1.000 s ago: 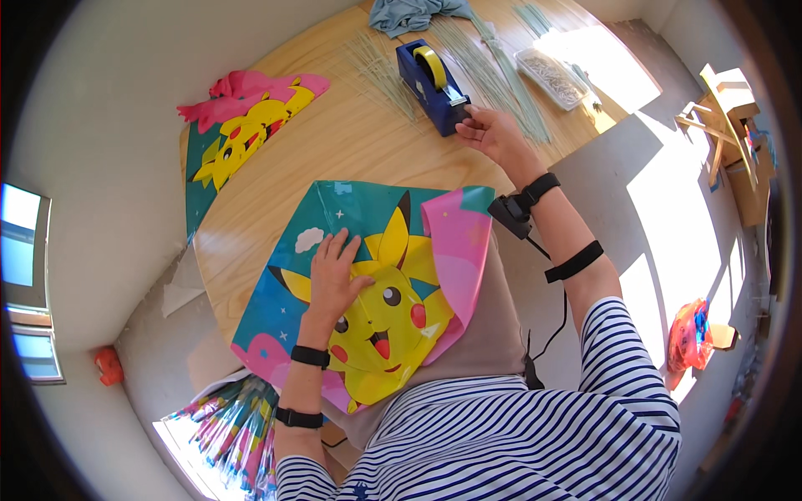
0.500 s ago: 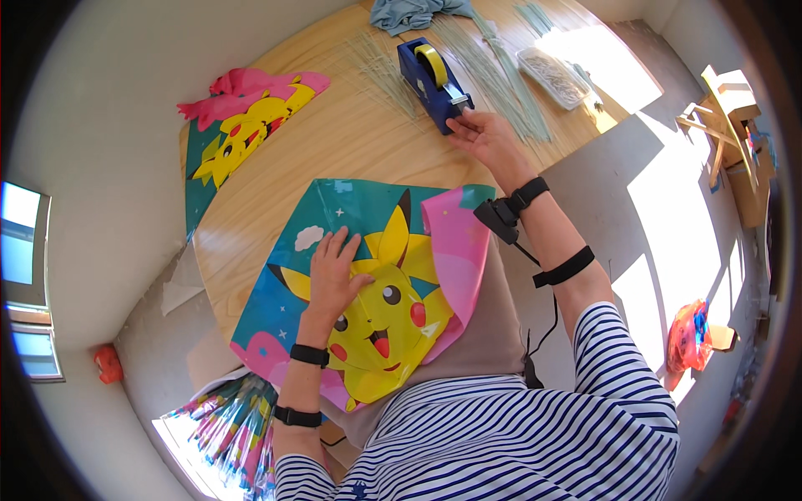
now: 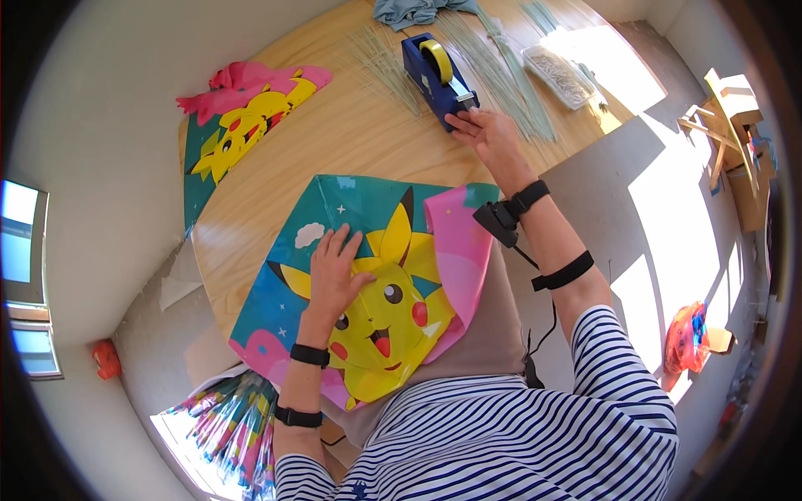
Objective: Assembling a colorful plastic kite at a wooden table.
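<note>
A glossy printed sheet (image 3: 380,321) with a yellow long-eared cartoon character on teal and pink lies across my lap and the table edge. Its right side is folded over, showing pink. My left hand (image 3: 334,271) rests flat on it, fingers spread. Further off stands a dark blue tape dispenser (image 3: 422,71) holding a yellow-cored roll of tape (image 3: 436,60). At its near cutter end, the thumb and fingers of my right hand (image 3: 494,138) are pinched together, apparently on the tape's end; the clear strip hardly shows.
More printed sheets (image 3: 242,138) lie at the table's left edge. Bundles of thin pale rods (image 3: 493,71), a clear tub of small pieces (image 3: 558,77) and a blue cloth (image 3: 418,12) sit at the back. Folded sheets (image 3: 230,438) hang low left; a red bag (image 3: 687,338) is on the right.
The view has shifted very slightly. Both hands stay nearly where they were, the left on the sheet and the right at the dispenser's cutter.
</note>
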`<state>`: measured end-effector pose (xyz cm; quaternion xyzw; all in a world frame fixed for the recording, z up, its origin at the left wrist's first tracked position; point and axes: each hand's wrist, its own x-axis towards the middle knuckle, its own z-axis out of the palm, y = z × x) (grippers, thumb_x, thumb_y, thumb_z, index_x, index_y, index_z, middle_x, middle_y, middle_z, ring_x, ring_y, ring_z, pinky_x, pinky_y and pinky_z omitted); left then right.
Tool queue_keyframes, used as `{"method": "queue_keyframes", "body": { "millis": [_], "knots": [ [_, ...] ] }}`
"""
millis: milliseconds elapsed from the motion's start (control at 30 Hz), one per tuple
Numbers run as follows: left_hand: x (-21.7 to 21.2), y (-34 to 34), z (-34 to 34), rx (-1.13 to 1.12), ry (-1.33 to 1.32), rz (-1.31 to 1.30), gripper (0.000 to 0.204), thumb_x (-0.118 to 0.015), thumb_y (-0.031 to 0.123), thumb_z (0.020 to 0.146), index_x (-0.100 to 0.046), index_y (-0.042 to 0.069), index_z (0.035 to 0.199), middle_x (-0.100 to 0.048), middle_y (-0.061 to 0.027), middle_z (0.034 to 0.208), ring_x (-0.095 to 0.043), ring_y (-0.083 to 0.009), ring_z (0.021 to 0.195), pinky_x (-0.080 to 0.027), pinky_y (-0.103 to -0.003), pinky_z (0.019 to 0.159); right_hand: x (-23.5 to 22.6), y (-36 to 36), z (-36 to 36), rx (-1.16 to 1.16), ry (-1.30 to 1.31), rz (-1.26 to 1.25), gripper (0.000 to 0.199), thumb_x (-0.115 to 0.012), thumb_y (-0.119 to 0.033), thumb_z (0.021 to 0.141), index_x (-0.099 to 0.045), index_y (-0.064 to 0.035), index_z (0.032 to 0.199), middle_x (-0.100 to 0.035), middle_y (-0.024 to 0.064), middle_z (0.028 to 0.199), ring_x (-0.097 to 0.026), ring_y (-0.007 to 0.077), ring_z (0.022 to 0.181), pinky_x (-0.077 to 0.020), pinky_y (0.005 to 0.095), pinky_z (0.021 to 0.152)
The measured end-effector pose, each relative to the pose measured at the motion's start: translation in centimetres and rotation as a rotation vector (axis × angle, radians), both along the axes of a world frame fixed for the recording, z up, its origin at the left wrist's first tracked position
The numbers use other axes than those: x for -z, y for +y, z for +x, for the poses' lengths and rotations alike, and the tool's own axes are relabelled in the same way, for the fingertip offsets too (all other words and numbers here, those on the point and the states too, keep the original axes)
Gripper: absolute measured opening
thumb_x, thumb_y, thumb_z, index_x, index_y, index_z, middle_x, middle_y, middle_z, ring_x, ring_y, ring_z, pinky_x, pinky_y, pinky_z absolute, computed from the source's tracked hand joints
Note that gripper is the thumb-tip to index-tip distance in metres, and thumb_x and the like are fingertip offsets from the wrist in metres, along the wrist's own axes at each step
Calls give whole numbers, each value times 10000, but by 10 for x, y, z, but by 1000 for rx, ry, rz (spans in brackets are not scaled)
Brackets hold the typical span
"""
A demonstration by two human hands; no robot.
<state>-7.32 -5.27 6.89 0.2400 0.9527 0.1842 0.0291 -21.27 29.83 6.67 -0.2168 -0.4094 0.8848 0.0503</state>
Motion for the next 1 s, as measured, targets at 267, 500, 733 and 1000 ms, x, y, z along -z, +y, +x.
{"method": "queue_keyframes", "body": {
  "millis": [267, 500, 733, 1000],
  "knots": [
    [2, -21, -44, -145, 92, 281, 487, -781, 156, 756, -635, 52, 1208, -580, -172, 1326, -520, -401, 1210, -416, -500, 1022, 14, 9, -12, -15, -44, 104, 128, -581, -47, 948, -535, 64, 992, -626, 175, 977, -707, 366, 936, -587, 463, 840],
    [29, -51, -128, -491, 221, 41, 263, -742, 86, 762, -660, 36, 1007, -644, -174, 1021, -595, -380, 994, -484, -459, 838, 8, 7, -8, -21, -18, 125, 106, -582, -27, 947, -546, 69, 974, -630, 187, 967, -707, 388, 921, -599, 469, 838],
    [45, -53, -153, -533, 158, 13, 127, -721, 58, 746, -634, 33, 834, -641, -161, 893, -611, -373, 864, -491, -464, 731, 4, 10, -3, -38, -38, 142, 126, -581, -29, 950, -556, 82, 1004, -637, 198, 978, -703, 388, 950, -585, 469, 879],
    [14, -60, -158, -599, -313, 597, 94, -695, 111, 856, -647, 37, 885, -624, -12, 808, -570, -118, 759, -462, -278, 673, 5, 8, -6, -42, -73, 132, 102, -584, -40, 958, -567, 51, 1000, -643, 183, 981, -703, 383, 949, -581, 486, 876]
  ]
}}
